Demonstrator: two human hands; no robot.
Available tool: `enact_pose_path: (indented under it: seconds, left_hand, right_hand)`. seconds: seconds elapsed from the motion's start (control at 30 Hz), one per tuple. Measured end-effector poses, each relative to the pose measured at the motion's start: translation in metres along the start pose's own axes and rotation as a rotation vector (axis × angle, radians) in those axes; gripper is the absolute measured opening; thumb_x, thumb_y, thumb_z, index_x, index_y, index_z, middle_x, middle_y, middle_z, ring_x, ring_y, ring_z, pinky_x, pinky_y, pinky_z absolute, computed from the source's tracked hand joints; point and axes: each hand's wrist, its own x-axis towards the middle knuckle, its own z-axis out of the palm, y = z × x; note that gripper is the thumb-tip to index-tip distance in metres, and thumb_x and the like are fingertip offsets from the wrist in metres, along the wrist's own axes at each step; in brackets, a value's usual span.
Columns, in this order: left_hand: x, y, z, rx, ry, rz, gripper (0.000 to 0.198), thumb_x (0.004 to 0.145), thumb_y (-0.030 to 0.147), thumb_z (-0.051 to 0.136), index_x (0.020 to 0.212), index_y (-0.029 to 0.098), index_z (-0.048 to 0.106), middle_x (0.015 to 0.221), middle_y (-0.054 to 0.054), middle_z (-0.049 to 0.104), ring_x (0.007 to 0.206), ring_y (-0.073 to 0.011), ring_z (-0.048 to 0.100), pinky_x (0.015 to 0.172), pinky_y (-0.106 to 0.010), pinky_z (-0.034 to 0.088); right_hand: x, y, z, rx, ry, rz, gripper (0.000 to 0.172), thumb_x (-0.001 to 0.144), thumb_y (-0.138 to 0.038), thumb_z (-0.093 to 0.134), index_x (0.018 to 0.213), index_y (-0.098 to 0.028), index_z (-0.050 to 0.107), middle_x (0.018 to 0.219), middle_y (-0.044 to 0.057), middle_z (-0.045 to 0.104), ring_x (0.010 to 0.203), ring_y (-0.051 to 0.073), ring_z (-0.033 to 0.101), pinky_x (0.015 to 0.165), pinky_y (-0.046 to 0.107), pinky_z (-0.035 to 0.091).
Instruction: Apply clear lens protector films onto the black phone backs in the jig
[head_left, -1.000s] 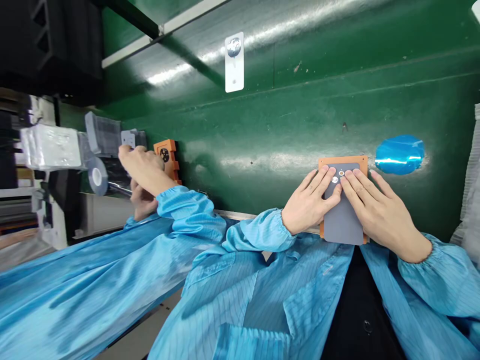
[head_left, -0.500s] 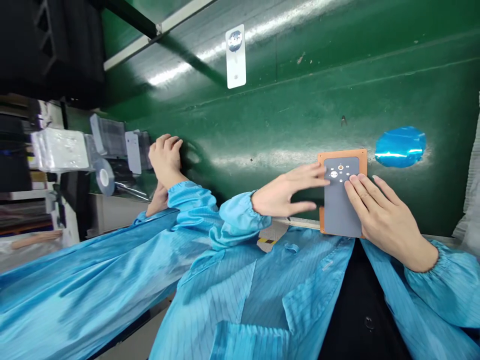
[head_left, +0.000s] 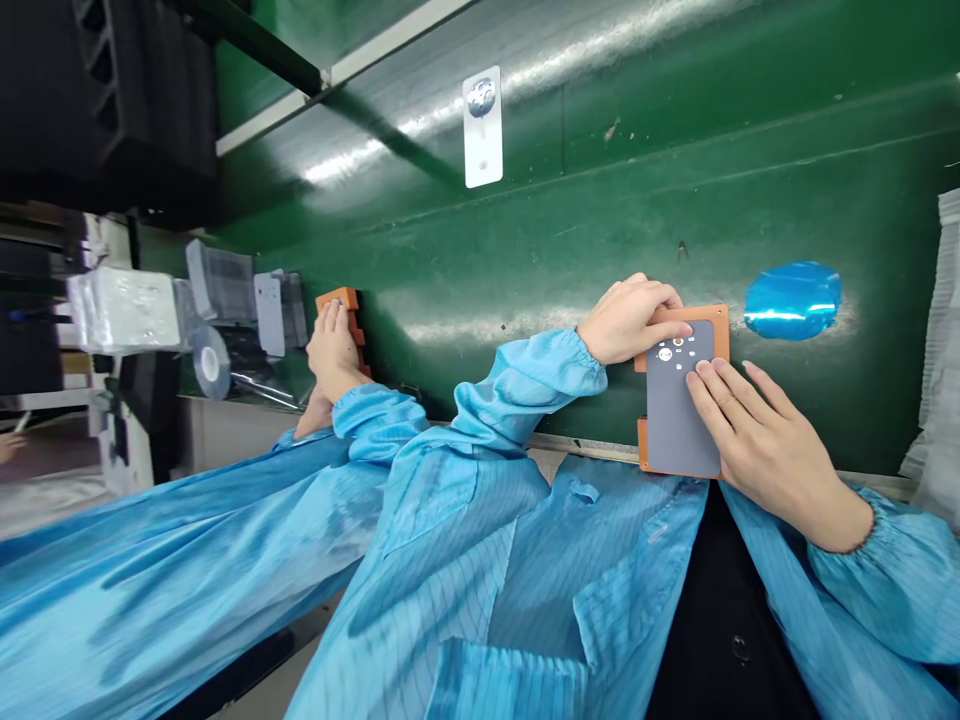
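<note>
A flat gray plate [head_left: 679,435] lies on top of an orange block [head_left: 709,314]. The plate is longer than it is wide, with smooth, dull color and round corners. Near its far end there is a little group of spots: one bigger white spot, one round spot with orange in it, and some tiny white ones. The orange block peeks out past the far end and along parts of both sides. On its left side there is a gap in the orange.

The plate sits between the two hands, by the near edge of the green table [head_left: 555,240], right in front of the person's blue coat [head_left: 540,560]. The left hand [head_left: 628,318] is at the far left corner. Its thumb rests on the plate beside the spots, and its fingers are bent at the back of the block. One cannot tell if that hand is squeezing anything. The right hand [head_left: 776,450] lies over the plate's right side, fingers long and straight, fingertips on the gray part, not curled around it. Its thumb is hidden.

Just to the right of the block is a shiny blue sheet [head_left: 795,300]. A white plate [head_left: 483,127] lies well apart, farther back.
</note>
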Motion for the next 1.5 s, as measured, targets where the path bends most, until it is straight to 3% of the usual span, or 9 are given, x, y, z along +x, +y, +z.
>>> enact_pose_path:
  seconds: [0.4,0.5,0.63,0.7,0.8,1.07,1.27,1.4,1.5]
  left_hand:
    - [-0.004,-0.013,0.014,-0.307,0.217,-0.004,0.029,0.094,0.046,0.074,0.105,0.02,0.074,0.107,-0.005,0.075,0.103,-0.0212,0.062,0.096,-0.037,0.045]
    - [-0.015,-0.02,0.004,-0.596,0.342,0.064,0.042,0.097,0.056,0.069,0.115,0.019,0.073,0.123,-0.01,0.073,0.111,-0.0223,0.067,0.093,-0.034,0.052]
    - [-0.03,-0.003,-0.01,-0.873,0.306,0.348,0.049,0.092,0.062,0.075,0.119,0.021,0.075,0.122,-0.012,0.075,0.114,-0.0256,0.072,0.096,-0.037,0.059]
    - [-0.032,0.015,-0.011,-0.833,0.342,0.475,0.049,0.081,0.051,0.09,0.119,0.022,0.076,0.118,-0.011,0.077,0.109,-0.0252,0.075,0.095,-0.037,0.061]
    - [-0.029,0.042,-0.008,-0.68,0.492,0.575,0.033,0.083,0.03,0.092,0.111,0.021,0.077,0.105,-0.008,0.079,0.099,-0.021,0.077,0.092,-0.034,0.063]
    - [-0.028,0.064,-0.013,-0.507,0.636,0.725,0.005,0.095,0.017,0.077,0.099,0.019,0.08,0.094,-0.007,0.082,0.084,-0.0148,0.078,0.077,-0.024,0.063]
    - [0.021,0.047,-0.051,-0.77,0.781,0.373,0.028,0.088,0.044,0.086,0.093,0.019,0.076,0.092,-0.003,0.079,0.084,-0.0164,0.075,0.078,-0.029,0.062]
    - [0.094,0.001,-0.101,-0.881,0.681,0.086,0.043,0.096,0.051,0.075,0.122,0.018,0.067,0.117,-0.01,0.077,0.104,-0.0233,0.076,0.089,-0.035,0.06]
    - [0.119,-0.045,-0.137,-0.612,0.718,-0.282,0.05,0.099,0.042,0.072,0.139,0.016,0.056,0.14,-0.016,0.068,0.129,-0.0267,0.067,0.107,-0.038,0.053]
  right_hand:
    - [-0.003,0.011,0.001,0.069,0.08,-0.054,0.056,0.098,-0.001,0.053,0.155,-0.002,0.05,0.154,0.027,0.056,0.142,0.042,0.059,0.115,0.062,0.054]
    - [-0.002,0.02,-0.009,0.349,0.254,-0.003,0.052,0.1,-0.005,0.058,0.151,-0.017,0.061,0.15,0.017,0.064,0.137,0.037,0.064,0.112,0.056,0.059]
    - [0.005,0.032,-0.016,1.025,0.621,0.403,0.036,0.1,-0.014,0.067,0.129,-0.031,0.078,0.126,0.003,0.079,0.117,0.028,0.076,0.104,0.048,0.066]
    - [0.01,0.038,-0.012,1.324,0.772,0.529,0.027,0.099,-0.018,0.07,0.117,-0.036,0.081,0.111,-0.003,0.082,0.104,0.022,0.08,0.092,0.04,0.071]
    - [0.015,0.049,-0.004,1.578,0.756,0.531,0.017,0.097,-0.025,0.075,0.107,-0.036,0.083,0.109,-0.005,0.083,0.102,0.018,0.08,0.089,0.033,0.071]
    - [0.013,0.055,-0.009,1.656,0.707,0.515,0.014,0.091,-0.027,0.081,0.102,-0.036,0.083,0.111,-0.002,0.082,0.115,0.023,0.077,0.105,0.039,0.065]
    - [0.017,0.05,-0.008,1.703,0.61,0.608,0.023,0.094,-0.03,0.078,0.117,-0.03,0.08,0.114,0.004,0.082,0.113,0.023,0.078,0.1,0.035,0.066]
    - [0.018,0.046,-0.006,1.766,0.535,0.592,0.02,0.093,-0.032,0.078,0.112,-0.029,0.08,0.101,0.004,0.083,0.099,0.02,0.08,0.091,0.029,0.066]
    - [0.007,0.039,-0.009,1.759,0.445,0.6,0.019,0.093,-0.037,0.076,0.11,-0.029,0.081,0.097,0.006,0.082,0.093,0.022,0.081,0.086,0.031,0.067]
